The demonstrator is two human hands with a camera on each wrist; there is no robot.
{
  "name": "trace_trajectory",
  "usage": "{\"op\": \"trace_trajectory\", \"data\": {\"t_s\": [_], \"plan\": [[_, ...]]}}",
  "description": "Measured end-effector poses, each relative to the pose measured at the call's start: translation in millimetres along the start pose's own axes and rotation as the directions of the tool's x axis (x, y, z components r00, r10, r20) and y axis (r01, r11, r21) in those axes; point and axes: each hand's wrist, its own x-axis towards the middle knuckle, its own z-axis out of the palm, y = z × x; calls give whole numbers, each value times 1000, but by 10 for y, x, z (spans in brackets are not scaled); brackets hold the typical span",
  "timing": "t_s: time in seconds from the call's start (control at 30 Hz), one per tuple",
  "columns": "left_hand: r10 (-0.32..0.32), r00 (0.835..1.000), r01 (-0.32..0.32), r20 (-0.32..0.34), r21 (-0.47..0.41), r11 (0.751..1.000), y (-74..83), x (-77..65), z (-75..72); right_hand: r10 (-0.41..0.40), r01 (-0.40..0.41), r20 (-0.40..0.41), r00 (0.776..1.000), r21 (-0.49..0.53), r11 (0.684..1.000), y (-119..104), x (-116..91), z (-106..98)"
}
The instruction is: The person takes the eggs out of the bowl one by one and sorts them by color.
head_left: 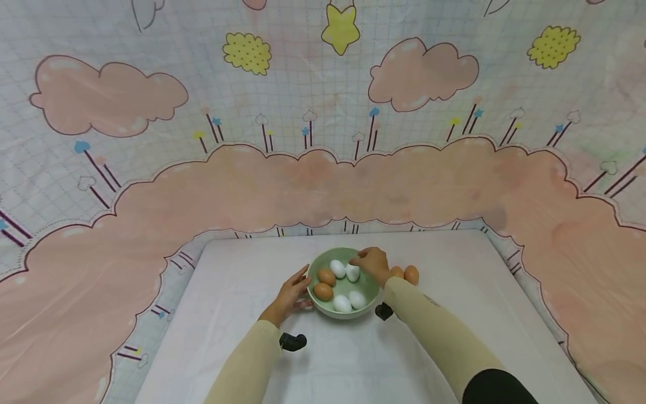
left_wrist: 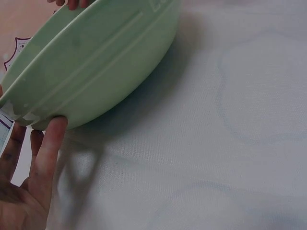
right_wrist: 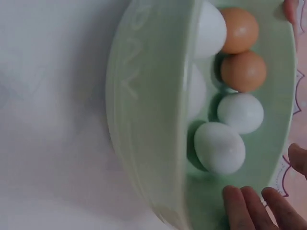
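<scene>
A light green bowl (head_left: 344,315) stands on the white-covered table, with several white and brown eggs in it. My left hand (head_left: 291,294) is at the bowl's left side, its fingers (left_wrist: 55,136) fairly straight and touching the outer wall below the rim. Over the right part of the bowl reaches my right hand (head_left: 372,264), close above a white egg (head_left: 353,273). In the right wrist view its fingers (right_wrist: 238,208) are spread and relaxed, apart from the nearest white egg (right_wrist: 219,147), with nothing between them. Two brown eggs (right_wrist: 243,71) lie along the bowl's far side there.
Outside the bowl, two brown eggs (head_left: 411,275) lie on the table (head_left: 242,280) just right of my right hand, one partly behind the wrist. Behind the table hangs a patterned cloth (head_left: 323,185) with clouds and stars.
</scene>
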Motion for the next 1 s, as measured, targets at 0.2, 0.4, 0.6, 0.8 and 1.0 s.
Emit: {"op": "trace_trajectory", "data": {"t_s": [0.2,0.4,0.6,0.8,1.0], "plan": [[0,1000,0,-7,-3,1000,1,-13,7,1,-1,-25,1000,-15,1000,65,-40,130],[4,1000,-4,-13,-12,1000,7,-26,19,9,-9,-43,999,-8,1000,95,-37,241],[8,1000,-9,-17,-24,1000,10,-31,21,46,-44,-91,995,24,999,125,-40,413],[22,1000,-22,-2,-28,999,-5,-31,16,30,-23,-216,976,34,999,158,-72,555],[21,1000,-21,-3,-36,999,-19,-16,6,-23,17,-275,961,-24,1000,233,-56,633]]}}
